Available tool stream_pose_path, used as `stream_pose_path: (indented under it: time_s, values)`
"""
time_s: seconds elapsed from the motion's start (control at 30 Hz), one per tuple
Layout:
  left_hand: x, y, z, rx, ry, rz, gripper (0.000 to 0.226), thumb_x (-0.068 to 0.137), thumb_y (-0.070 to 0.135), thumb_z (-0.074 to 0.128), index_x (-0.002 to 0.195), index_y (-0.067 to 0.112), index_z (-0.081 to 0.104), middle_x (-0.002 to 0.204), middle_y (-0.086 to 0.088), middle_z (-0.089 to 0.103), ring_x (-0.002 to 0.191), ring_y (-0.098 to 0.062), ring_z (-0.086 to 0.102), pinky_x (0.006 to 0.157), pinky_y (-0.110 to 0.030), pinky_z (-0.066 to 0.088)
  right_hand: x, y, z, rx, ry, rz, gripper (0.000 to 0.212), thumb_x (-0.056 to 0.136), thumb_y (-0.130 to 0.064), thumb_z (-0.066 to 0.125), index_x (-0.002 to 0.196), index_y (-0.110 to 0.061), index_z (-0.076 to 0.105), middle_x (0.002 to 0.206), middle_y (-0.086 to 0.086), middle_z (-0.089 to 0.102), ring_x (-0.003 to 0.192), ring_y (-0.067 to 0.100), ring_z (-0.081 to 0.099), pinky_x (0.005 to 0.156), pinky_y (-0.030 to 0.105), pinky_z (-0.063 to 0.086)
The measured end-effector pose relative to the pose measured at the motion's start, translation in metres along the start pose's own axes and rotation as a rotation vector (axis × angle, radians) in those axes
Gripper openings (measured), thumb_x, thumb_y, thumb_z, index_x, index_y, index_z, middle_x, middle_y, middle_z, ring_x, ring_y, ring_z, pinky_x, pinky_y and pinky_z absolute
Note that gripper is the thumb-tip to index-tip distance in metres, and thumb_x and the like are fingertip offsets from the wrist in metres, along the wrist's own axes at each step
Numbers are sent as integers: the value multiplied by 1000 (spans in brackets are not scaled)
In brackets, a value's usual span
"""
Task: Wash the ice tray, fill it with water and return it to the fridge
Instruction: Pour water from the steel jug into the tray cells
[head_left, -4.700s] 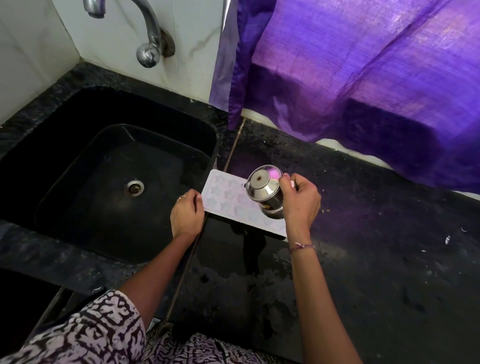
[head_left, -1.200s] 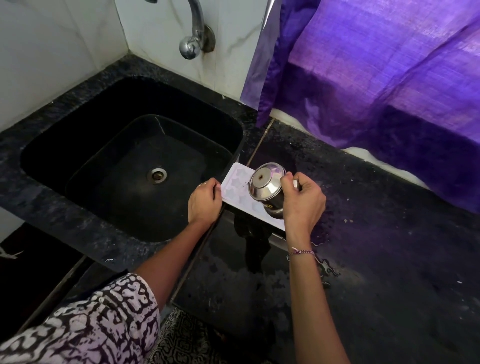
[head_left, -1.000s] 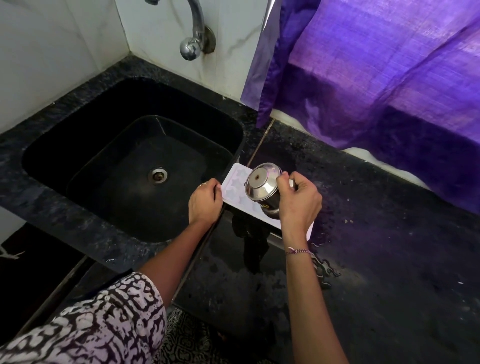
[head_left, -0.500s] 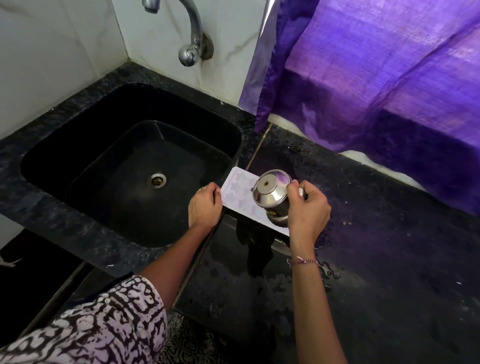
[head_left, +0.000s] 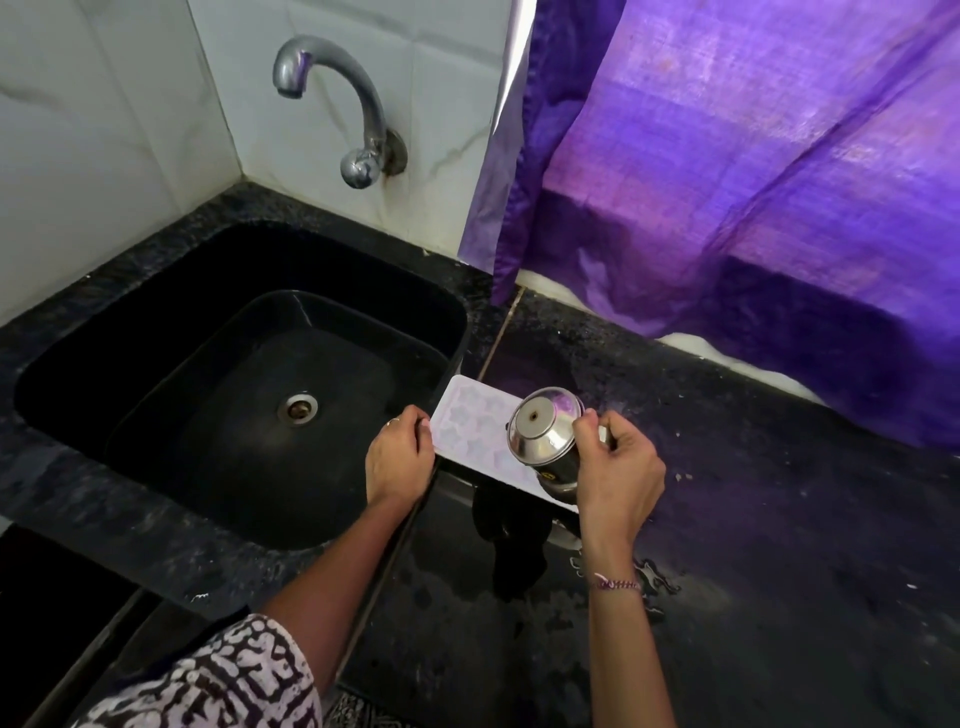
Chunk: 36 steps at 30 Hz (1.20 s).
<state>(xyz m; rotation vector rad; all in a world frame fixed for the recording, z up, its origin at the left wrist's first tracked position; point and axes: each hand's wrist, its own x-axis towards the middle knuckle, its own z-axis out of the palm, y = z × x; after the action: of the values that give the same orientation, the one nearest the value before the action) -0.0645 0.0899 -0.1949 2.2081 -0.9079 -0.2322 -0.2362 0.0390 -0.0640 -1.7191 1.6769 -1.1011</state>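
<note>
— Where is the ice tray?
— Lying flat on the black stone table (head_left: 779, 519), just right of the sink (head_left: 156, 322). Pale ice tray (head_left: 470, 423), star-shaped cells visible, its left end close to the sink's rim.

— And the hands?
— Left hand (head_left: 397, 460) at the tray's left end, fingers (head_left: 415, 421) curled together over the edge, holding it. Right hand (head_left: 618, 467) above the tray's right part, fingers clamped on a small steel pot (head_left: 543, 434), tilted so that its base faces the camera and its mouth points down toward the tray. Cannot tell whether water is coming out.

— What surrounds them?
— Deep black sink with a round drain (head_left: 297, 408) at the bottom. Curved metal tap (head_left: 332, 98) on the white tiled wall, over the sink. Purple curtain (head_left: 753, 156) hanging behind the table at right. Small wet patch on the table near the right wrist, with a thread bracelet (head_left: 615, 583) around that wrist. Patterned black-and-white sleeve (head_left: 218, 680) at bottom left.
</note>
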Motion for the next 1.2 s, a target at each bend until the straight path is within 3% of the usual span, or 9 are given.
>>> stream_pose_path:
  time_s: [0.07, 0.47, 0.6, 0.97, 1.2]
  values:
    - [0, 0, 0, 4, -2, -2, 13, 95, 18, 44, 93, 12, 55, 85, -6, 63, 80, -22, 57, 65, -29, 36, -1, -1, 0, -4, -3, -3, 43, 84, -28, 62, 54, -10, 37, 49, 0, 30, 50, 14, 26, 51, 26, 31]
    - [0, 2, -1, 4, 4, -1, 13, 95, 17, 44, 94, 12, 55, 85, -7, 63, 79, -22, 56, 66, -30, 37, 2, -1, -10, 4, 0, -3, 42, 84, -29, 62, 56, -8, 38, 51, 2, 29, 51, 16, 26, 49, 17, 30]
    - [1, 0, 0, 0, 3, 0, 14, 95, 18, 44, 94, 12, 56, 86, -8, 64, 80, -25, 58, 66, -31, 39, 8, 1, -18, 11, 13, 30, 46, 84, -28, 62, 51, -13, 34, 47, -1, 29, 49, 14, 28, 51, 27, 33]
    - [0, 1, 0, -3, -5, -10, 14, 96, 18, 44, 95, 11, 56, 87, -9, 63, 81, -24, 57, 66, -31, 36, 14, 9, -23, -20, 12, 10, 46, 83, -29, 61, 52, -14, 30, 49, -2, 27, 52, 16, 28, 50, 30, 32]
    - [0, 2, -2, 0, -5, -22, 14, 96, 18, 44, 96, 11, 56, 88, -8, 64, 75, -14, 47, 66, -29, 34, 17, 8, -22, -41, 14, -12, 46, 83, -30, 61, 52, -14, 31, 49, -1, 29, 53, 18, 32, 52, 32, 31]
